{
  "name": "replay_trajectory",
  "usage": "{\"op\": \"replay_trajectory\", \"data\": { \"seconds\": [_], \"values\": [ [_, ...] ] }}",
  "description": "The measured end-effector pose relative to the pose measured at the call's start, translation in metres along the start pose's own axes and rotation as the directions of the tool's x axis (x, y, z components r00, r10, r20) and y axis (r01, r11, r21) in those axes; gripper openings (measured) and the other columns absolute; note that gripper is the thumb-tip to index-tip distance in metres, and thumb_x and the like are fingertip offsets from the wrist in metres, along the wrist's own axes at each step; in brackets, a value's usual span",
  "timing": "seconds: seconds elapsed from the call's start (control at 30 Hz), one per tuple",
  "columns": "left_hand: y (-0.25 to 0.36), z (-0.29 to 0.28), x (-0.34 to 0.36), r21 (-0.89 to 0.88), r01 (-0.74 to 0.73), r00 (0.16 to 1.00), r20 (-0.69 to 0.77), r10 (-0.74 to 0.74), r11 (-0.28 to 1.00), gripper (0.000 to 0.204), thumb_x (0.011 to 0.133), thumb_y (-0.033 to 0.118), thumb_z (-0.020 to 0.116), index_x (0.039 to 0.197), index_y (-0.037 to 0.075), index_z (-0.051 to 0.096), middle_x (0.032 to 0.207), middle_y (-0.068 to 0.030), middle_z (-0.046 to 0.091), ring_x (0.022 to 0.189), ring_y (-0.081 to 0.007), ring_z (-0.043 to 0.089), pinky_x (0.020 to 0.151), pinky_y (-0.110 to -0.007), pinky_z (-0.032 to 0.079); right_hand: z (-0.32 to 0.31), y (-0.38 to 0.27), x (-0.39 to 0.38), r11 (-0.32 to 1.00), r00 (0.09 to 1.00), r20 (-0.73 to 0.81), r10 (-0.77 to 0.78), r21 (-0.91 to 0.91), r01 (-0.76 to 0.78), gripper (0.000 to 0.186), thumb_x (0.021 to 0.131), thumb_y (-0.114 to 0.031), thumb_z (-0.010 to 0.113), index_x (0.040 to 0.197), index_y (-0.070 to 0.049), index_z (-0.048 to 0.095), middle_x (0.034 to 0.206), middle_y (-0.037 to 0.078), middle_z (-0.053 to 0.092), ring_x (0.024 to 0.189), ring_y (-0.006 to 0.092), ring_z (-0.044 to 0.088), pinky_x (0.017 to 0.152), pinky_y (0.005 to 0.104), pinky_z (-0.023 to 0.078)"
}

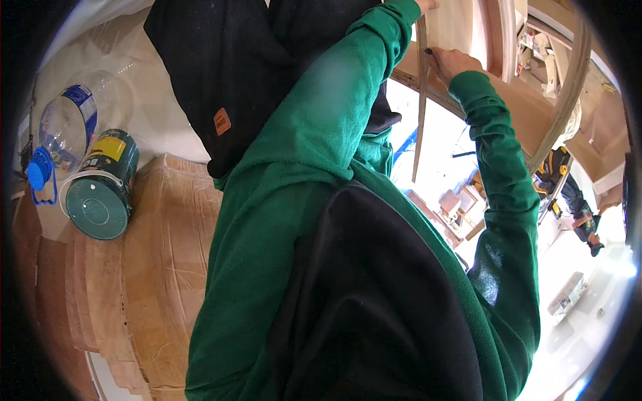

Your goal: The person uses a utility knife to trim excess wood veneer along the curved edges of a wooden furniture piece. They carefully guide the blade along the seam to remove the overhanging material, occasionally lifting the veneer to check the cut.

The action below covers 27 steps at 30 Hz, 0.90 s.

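Observation:
My left hand (pixel 426 6) is at the top edge, mostly cut off by the frame, so its fingers are hidden. A little lower and to the right, my right hand (pixel 456 64) has its fingers closed at the upper part of a thin wooden strip (pixel 420 113). A small dark tip shows at those fingertips; what it belongs to I cannot make out. The strip runs downward past a pale wooden panel (pixel 449 23). Curved wooden frame pieces (pixel 569 90) stand to the right of my right hand. Green sleeves cover both my arms.
At the left lie a clear plastic bottle (pixel 60 130) with a blue cap and a dark green bucket (pixel 100 204) with a white handle. Brown cardboard (pixel 167 254) is beside them. Farther off at the right, another person (pixel 578 200) appears in dark clothes, near wooden furniture parts.

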<state>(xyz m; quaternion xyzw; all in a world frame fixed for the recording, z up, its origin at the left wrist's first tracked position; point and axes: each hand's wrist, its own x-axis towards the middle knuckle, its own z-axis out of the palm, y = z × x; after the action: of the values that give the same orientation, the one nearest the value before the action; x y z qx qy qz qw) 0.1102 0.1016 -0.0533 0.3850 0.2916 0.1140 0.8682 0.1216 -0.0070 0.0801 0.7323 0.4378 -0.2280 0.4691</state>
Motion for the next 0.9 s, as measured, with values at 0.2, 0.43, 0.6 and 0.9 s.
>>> {"op": "replay_trajectory", "data": {
  "seconds": [0.2,0.43,0.6,0.9],
  "values": [
    [-0.001,0.002,0.003,-0.06,0.071,0.997,0.0,-0.071,0.996,0.037,0.073,0.011,0.071,0.108,0.0,0.064,0.098,-0.016,0.068,0.09,-0.0247,0.066,0.082,-0.033,0.05,0.009,0.003,0.008,1.0,1.0,0.004,-0.003,0.027,0.003,0.032,0.096,-0.037,0.04,0.107,-0.014,0.059,0.086,0.014,0.067,0.081,0.0342,0.065,0.069,0.0465,0.053],
    [-0.001,0.001,0.001,-0.013,0.006,1.0,0.03,-0.006,1.0,0.04,0.072,0.011,0.071,0.109,0.0,0.064,0.099,-0.0163,0.068,0.091,-0.0247,0.066,0.083,-0.032,0.05,-0.002,0.003,-0.001,1.0,0.999,0.035,-0.008,-0.005,0.008,0.033,0.096,-0.036,0.039,0.106,-0.013,0.059,0.086,0.015,0.067,0.08,0.0351,0.065,0.07,0.0477,0.052],
    [-0.004,0.0,0.004,-0.024,-0.005,1.0,0.029,0.006,1.0,0.04,0.071,0.011,0.071,0.109,0.0,0.064,0.098,-0.0165,0.068,0.091,-0.0251,0.066,0.082,-0.032,0.05,-0.001,0.004,-0.003,0.999,0.999,0.016,-0.03,0.044,0.029,0.034,0.096,-0.036,0.039,0.104,-0.01,0.059,0.086,0.016,0.067,0.081,0.0357,0.064,0.07,0.0478,0.052],
    [-0.002,0.0,0.002,-0.04,-0.021,0.999,0.034,0.023,0.999,0.039,0.072,0.011,0.07,0.109,0.0,0.064,0.097,-0.0166,0.068,0.091,-0.0248,0.066,0.082,-0.032,0.05,0.001,0.0,0.003,0.999,0.999,0.05,-0.007,0.041,0.005,0.032,0.096,-0.036,0.039,0.105,-0.014,0.059,0.088,0.014,0.067,0.082,0.0339,0.065,0.072,0.0471,0.052]
  ]
}}
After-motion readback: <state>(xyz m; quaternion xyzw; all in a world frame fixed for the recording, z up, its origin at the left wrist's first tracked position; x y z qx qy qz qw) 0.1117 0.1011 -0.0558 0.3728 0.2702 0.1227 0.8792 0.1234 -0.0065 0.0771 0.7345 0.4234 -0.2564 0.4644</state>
